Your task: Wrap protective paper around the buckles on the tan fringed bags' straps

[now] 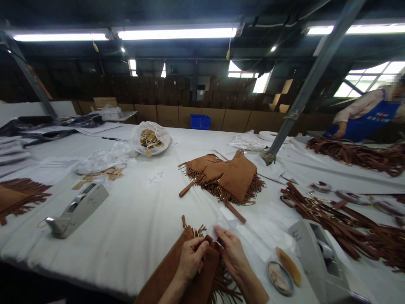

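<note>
A brown suede fringed bag (167, 261) lies at the table's near edge, its fringe hanging on the right side. My left hand (191, 257) is closed, with thumb and fingers pinching the bag's upper edge. Close beside it, my right hand (232, 251) has thumb and fingers together at a thin whitish translucent piece (212, 228) by the bag's top corner. What that piece is, I cannot make out. Farther back, several similar fringed bags (240, 175) lie in an overlapping pile, wrist straps sticking out.
Tape dispensers stand at left (79, 209) and right (319, 261). A round dish (280, 278) sits near my right arm. Brown straps (329, 215) spread rightward. A plastic bag of tan tags (152, 139) is behind. A metal post (303, 93) rises right; a co-worker in a blue apron (373, 120) is beyond.
</note>
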`<state>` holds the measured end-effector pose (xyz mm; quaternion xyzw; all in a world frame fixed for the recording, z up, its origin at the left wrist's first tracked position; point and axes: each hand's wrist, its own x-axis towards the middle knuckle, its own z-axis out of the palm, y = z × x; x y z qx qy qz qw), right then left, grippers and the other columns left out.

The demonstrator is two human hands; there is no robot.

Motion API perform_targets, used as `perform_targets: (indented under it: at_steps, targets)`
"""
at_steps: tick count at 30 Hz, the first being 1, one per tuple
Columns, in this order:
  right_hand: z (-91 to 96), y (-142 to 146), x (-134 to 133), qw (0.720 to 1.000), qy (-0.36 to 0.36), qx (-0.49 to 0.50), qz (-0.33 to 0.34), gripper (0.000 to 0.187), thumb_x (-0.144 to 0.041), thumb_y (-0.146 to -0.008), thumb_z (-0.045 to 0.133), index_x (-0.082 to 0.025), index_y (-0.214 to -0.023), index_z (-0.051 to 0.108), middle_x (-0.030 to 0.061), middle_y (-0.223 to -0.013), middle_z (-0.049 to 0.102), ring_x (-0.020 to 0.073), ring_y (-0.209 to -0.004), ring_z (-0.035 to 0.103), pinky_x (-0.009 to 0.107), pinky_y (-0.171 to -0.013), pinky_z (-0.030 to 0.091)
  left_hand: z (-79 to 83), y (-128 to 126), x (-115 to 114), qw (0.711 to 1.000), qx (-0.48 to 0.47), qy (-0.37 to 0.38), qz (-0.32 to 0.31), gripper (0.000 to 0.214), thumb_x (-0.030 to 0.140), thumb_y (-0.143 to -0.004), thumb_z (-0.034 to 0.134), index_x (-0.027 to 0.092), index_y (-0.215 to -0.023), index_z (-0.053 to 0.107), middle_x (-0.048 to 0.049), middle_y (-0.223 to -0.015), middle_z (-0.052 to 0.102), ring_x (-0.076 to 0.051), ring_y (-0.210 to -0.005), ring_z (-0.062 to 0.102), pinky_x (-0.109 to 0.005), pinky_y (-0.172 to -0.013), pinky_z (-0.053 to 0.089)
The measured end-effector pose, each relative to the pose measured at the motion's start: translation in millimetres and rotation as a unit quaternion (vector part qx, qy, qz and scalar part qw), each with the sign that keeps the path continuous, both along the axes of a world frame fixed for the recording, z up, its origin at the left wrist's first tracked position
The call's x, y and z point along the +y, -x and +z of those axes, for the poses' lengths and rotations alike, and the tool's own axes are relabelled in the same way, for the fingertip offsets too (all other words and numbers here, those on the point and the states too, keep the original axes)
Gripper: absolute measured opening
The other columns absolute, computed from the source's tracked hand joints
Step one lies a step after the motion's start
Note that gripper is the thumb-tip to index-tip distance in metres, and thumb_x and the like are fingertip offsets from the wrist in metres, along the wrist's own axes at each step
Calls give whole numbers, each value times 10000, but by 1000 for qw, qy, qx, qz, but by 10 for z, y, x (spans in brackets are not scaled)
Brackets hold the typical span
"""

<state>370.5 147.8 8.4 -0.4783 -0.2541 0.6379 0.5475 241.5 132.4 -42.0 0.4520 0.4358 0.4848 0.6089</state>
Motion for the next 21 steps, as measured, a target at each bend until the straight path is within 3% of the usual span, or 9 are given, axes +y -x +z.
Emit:
perform_targets:
  at_steps: [9, 16, 21]
  targets:
    - [-46, -12, -5, 996, -56, -63, -2, 364, -467, -628, 785, -139, -773, 723, 30, -663, 708, 192, -631, 621, 307, -651, 496, -36, 13, 6, 1000, -2, 2, 4, 570, 613, -741, 612, 85, -952, 659, 87, -442, 432, -19, -263, 301, -151, -265, 211]
    - [-88, -8, -19, 997, -48, -53, 17, 336, -473, -635, 776, -150, -700, 713, 1, -581, 659, 154, -575, 582, 257, -577, 463, -17, 11, 5, 1000, 6, -4, 0, 529, 609, -752, 599, 101, -889, 646, 87, -440, 427, -22, -256, 313, -154, -264, 199]
    - [-74, 8, -48, 991, -59, -113, 30, 400, -519, -598, 779, -148, -744, 740, 33, -651, 708, 195, -607, 618, 290, -587, 484, 15, 7, 3, 1000, 12, -12, 1, 495, 611, -749, 598, 118, -786, 620, 78, -444, 442, -26, -268, 328, -159, -273, 211]
